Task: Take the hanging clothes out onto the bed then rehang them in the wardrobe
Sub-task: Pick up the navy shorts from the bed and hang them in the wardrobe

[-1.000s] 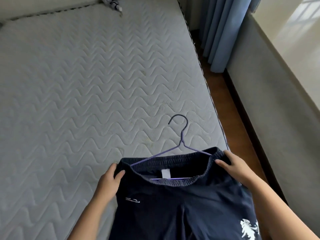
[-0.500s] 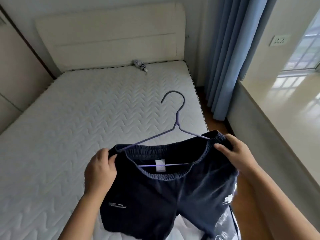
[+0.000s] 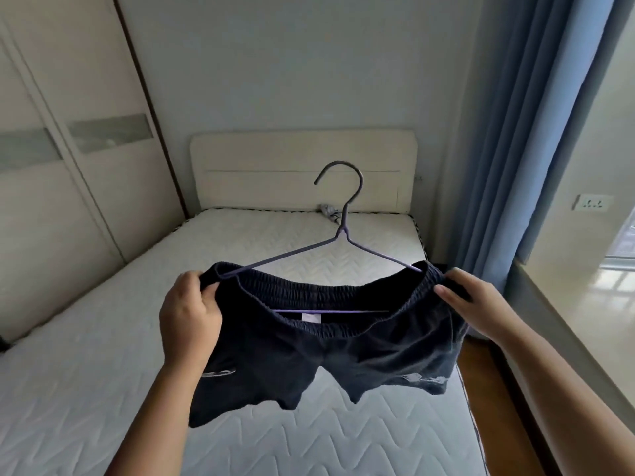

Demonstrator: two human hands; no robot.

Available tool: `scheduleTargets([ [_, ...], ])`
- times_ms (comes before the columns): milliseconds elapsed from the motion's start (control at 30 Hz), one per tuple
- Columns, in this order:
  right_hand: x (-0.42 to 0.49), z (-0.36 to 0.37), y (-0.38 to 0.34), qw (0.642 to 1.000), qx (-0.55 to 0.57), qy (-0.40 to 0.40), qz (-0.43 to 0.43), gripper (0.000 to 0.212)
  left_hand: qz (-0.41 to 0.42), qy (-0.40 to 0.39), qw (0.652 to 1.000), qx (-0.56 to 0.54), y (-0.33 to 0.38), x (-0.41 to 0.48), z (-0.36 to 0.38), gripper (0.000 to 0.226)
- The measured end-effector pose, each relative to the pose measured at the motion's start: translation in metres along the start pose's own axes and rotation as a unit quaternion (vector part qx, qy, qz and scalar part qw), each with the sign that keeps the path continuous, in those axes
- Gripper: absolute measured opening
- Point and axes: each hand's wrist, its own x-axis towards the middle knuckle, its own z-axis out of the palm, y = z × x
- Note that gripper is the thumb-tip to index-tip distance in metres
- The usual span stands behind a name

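Dark navy shorts (image 3: 323, 352) hang in the air above the bed (image 3: 103, 389), their elastic waistband stretched over a purple wire hanger (image 3: 343, 231) whose hook points up. My left hand (image 3: 189, 317) grips the waistband's left end. My right hand (image 3: 477, 304) grips its right end. The hanger's lower bar shows inside the waistband above a white label. The wardrobe (image 3: 68, 173) with pale sliding doors stands along the left wall, doors shut in the visible part.
A cream headboard (image 3: 302, 166) backs the bare quilted mattress. A small grey bundle (image 3: 328, 210) lies near the headboard. Blue curtains (image 3: 522, 132) hang at right beside a window ledge (image 3: 584, 321). A strip of wooden floor (image 3: 488, 400) runs between bed and ledge.
Both hands lifted the shorts and hanger off the mattress to chest height. My view tilted up from the mattress to the headboard, wall and wardrobe.
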Motion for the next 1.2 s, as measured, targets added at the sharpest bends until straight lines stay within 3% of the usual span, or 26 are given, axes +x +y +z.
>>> scheduleTargets([
  [300,-0.002,0.077,-0.133,0.998,-0.002,-0.022,-0.063,0.017,-0.139,-0.072,0.988,-0.004,-0.117,-0.02,-0.124,0.019],
  [500,-0.054,0.189,-0.237,0.987,0.03,-0.122,-0.105,0.018,-0.292,-0.082,0.953,-0.025,-0.23,-0.092,-0.25,0.012],
  [633,-0.109,0.276,-0.317,0.967,0.039,-0.206,-0.143,0.03,-0.393,-0.046,0.918,-0.003,-0.302,-0.16,-0.339,0.008],
  [767,-0.168,0.359,-0.397,0.936,0.057,-0.294,-0.187,0.029,-0.523,-0.011,0.852,0.03,-0.354,-0.232,-0.427,0.042],
  [1000,-0.249,0.469,-0.501,0.877,0.073,-0.416,-0.23,0.023,-0.595,0.043,0.793,0.125,-0.395,-0.308,-0.546,0.017],
  [1200,-0.271,0.549,-0.562,0.838,0.053,-0.48,-0.254,0.021,-0.635,0.083,0.753,0.153,-0.435,-0.329,-0.578,0.011],
])
